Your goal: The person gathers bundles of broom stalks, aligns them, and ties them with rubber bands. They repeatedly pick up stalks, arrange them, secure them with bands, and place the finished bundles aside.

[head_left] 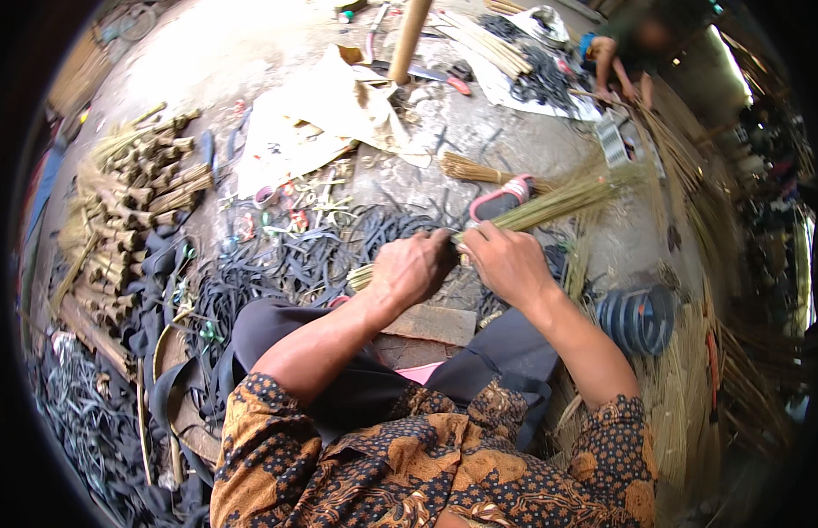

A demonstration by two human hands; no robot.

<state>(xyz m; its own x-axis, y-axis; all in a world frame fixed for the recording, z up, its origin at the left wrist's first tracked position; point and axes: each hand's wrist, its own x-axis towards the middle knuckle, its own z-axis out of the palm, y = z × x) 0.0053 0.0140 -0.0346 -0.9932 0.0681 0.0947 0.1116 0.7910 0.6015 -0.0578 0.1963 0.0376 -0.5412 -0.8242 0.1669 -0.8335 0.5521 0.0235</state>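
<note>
Both hands closed on a bundle of thin straw stalks (pixel 558 198) above the lap: left hand (pixel 413 267) wraps the butt end, right hand (pixel 506 262) grips just beside it. Black rubber strips (pixel 294 260) litter the floor ahead; finished bundles (pixel 136 189) are stacked far left; spool (pixel 638 319) at right.

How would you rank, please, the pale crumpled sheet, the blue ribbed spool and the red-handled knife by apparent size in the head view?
1. Pale crumpled sheet
2. Blue ribbed spool, though it lies nearer the camera
3. Red-handled knife

Brown-and-black batik shirt, short sleeves, dark trousers.
</note>
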